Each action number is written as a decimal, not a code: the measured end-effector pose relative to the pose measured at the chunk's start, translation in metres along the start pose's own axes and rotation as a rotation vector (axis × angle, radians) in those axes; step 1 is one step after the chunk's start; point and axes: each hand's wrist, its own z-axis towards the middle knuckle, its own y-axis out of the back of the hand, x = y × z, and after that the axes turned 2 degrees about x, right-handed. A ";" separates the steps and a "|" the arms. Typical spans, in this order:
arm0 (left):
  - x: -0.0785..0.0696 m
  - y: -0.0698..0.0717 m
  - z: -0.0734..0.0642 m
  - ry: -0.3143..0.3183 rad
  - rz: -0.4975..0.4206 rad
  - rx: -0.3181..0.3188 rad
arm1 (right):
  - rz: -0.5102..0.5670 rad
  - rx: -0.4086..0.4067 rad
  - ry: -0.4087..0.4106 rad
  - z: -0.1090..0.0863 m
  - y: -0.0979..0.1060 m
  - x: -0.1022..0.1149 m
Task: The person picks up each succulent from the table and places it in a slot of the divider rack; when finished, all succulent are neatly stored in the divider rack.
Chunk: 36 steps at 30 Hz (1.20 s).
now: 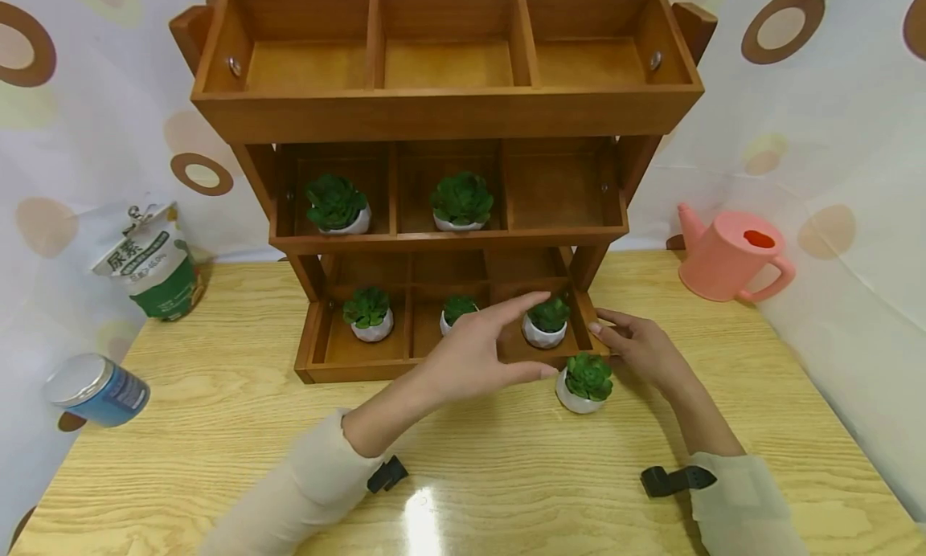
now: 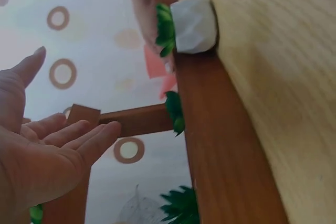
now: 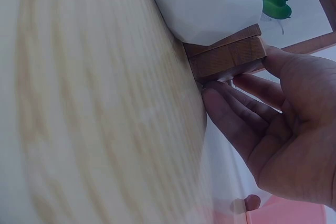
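A three-tier wooden planter shelf (image 1: 448, 116) stands at the back of the table. At the right end of its bottom tier, my right hand (image 1: 646, 351) grips the wooden side, thumb on the inner edge and fingers outside, as the right wrist view shows. My left hand (image 1: 463, 357) hovers over the bottom tier's front, thumb and fingers spread, holding nothing. Just beyond its fingers, a potted succulent (image 1: 546, 323) sits in the right compartment. Another potted succulent (image 1: 584, 383) stands on the table at the tier's front right corner. The left hand partly covers the middle succulent (image 1: 457, 308).
One more potted succulent (image 1: 368, 313) is in the bottom left compartment. The middle tier holds two, a left succulent (image 1: 337, 205) and a centre succulent (image 1: 462, 201). A pink watering can (image 1: 731, 259) stands right; a clipped bag (image 1: 162, 275) and a blue can (image 1: 101, 391) stand left.
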 end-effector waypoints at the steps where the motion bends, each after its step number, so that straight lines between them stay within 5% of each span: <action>1: 0.001 -0.004 0.001 0.011 0.001 0.016 | 0.002 0.000 0.002 0.000 0.000 0.000; 18: 0.004 -0.045 0.020 0.085 -0.042 0.204 | 0.014 0.001 0.046 -0.001 0.000 -0.002; 36: 0.010 -0.062 0.027 0.083 -0.010 0.219 | 0.000 -0.003 0.039 0.000 0.000 -0.002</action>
